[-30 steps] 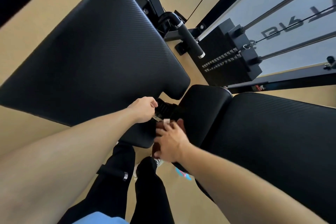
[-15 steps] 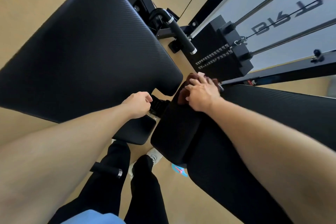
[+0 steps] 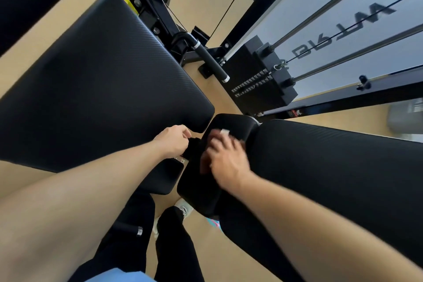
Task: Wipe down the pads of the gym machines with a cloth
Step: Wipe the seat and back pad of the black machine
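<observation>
My right hand (image 3: pixel 229 162) presses a dark reddish-brown cloth (image 3: pixel 212 138) with a white tag flat onto the small black pad (image 3: pixel 201 192) in the middle; the hand is motion-blurred and its fingers are spread over the cloth. My left hand (image 3: pixel 172 142) grips a black bracket (image 3: pixel 193 147) in the gap between this small pad and the large black pad (image 3: pixel 103 80) on the left. A long black pad (image 3: pixel 332 167) runs off to the right of the small one.
A black weight stack (image 3: pixel 258 80) with guide rods and a cable stands behind the pads. A black grip bar (image 3: pixel 210 62) sticks out beside the frame. My legs (image 3: pixel 174 247) and shoes are below, on the tan floor (image 3: pixel 27 181).
My right hand slid the cloth from the small pad's near end to its far end, then back to the middle. My left hand kept its grip.
</observation>
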{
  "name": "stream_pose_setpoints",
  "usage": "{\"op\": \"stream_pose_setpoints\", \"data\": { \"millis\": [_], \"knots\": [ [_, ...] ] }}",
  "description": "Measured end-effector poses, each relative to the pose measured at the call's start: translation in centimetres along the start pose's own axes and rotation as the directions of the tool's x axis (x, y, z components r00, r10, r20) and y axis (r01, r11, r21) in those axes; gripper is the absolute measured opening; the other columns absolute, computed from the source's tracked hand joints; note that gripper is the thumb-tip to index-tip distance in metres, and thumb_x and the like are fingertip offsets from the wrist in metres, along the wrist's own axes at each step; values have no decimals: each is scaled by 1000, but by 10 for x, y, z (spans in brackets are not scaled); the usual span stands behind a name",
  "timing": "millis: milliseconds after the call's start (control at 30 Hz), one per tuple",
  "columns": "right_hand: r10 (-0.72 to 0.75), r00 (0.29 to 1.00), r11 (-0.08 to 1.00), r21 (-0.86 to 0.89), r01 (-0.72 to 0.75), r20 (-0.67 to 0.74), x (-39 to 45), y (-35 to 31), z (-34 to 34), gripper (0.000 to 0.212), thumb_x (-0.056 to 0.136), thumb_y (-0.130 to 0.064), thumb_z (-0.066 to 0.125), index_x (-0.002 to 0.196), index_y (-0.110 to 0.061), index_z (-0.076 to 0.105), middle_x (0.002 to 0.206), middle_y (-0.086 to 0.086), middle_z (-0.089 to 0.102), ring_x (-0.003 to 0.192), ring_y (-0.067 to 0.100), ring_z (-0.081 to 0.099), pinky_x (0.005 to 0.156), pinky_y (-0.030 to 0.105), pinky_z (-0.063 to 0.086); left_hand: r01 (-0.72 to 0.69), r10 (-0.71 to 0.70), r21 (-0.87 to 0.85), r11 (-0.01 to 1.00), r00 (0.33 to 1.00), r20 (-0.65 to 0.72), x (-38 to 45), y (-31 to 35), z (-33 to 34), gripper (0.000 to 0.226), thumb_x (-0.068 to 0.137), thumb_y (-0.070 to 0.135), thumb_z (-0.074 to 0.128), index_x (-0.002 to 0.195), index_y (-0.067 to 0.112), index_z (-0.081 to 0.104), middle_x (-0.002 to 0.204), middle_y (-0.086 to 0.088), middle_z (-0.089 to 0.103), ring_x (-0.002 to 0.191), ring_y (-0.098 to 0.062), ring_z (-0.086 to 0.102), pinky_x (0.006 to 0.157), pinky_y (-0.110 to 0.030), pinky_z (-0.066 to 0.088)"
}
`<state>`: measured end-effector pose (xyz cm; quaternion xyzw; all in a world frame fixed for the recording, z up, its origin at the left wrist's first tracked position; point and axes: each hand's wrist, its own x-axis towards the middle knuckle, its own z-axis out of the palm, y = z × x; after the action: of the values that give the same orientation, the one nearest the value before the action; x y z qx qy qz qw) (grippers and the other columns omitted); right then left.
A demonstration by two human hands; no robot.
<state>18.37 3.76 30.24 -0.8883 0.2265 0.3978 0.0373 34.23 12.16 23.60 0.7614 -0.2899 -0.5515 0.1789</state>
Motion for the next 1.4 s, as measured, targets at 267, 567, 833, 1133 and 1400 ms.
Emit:
{"op": "stream_pose_setpoints", "data": {
  "millis": [267, 567, 833, 1133, 1400],
  "knots": [
    [359, 921, 921, 101, -375, 150, 51, 93, -73, 50, 96, -35, 63, 144, -26, 52, 143, 6, 54, 134, 33, 48, 97, 45, 43, -72, 74, -20, 997, 992, 100, 18, 41, 16, 37, 99, 18, 49, 132, 29, 57, 133, 7, 62, 122, -17, 57, 103, -38, 49],
    [321, 892, 889, 225, -400, 317, 93, 102, -78, 48, 109, -41, 41, 141, -7, 54, 140, 14, 59, 128, 34, 55, 107, 44, 43, -48, 56, -38, 998, 966, 253, 40, 36, 48, 53, 100, 23, 56, 151, 27, 41, 154, -1, 45, 138, -22, 46, 110, -38, 44],
    [275, 934, 904, 271, -332, 227, 143, 91, -47, 38, 101, -47, 54, 120, -17, 64, 95, 1, 60, 95, 25, 61, 84, 40, 52, 96, -76, -132, 987, 986, 147, 41, -29, 88, 53, 99, 34, 57, 149, 33, 40, 152, 4, 47, 136, -18, 48, 105, -32, 46],
    [153, 907, 983, 33, -180, 392, 86, 126, -110, 55, 97, -43, 66, 137, -5, 61, 116, 5, 63, 114, 29, 61, 101, 40, 50, -30, 50, -122, 992, 984, 168, -1, 40, 62, 50, 99, 34, 56, 148, 29, 46, 152, 3, 48, 139, -18, 46, 115, -37, 38],
    [152, 939, 987, 7, -162, 307, -10, 157, -133, 47, 101, -45, 60, 139, -18, 61, 130, 5, 67, 117, 26, 62, 96, 36, 48, -163, 171, -78, 984, 979, 107, -31, 111, 73, 43, 102, 26, 48, 145, 33, 50, 158, 4, 40, 142, -21, 41, 114, -34, 37]
  ]
}}
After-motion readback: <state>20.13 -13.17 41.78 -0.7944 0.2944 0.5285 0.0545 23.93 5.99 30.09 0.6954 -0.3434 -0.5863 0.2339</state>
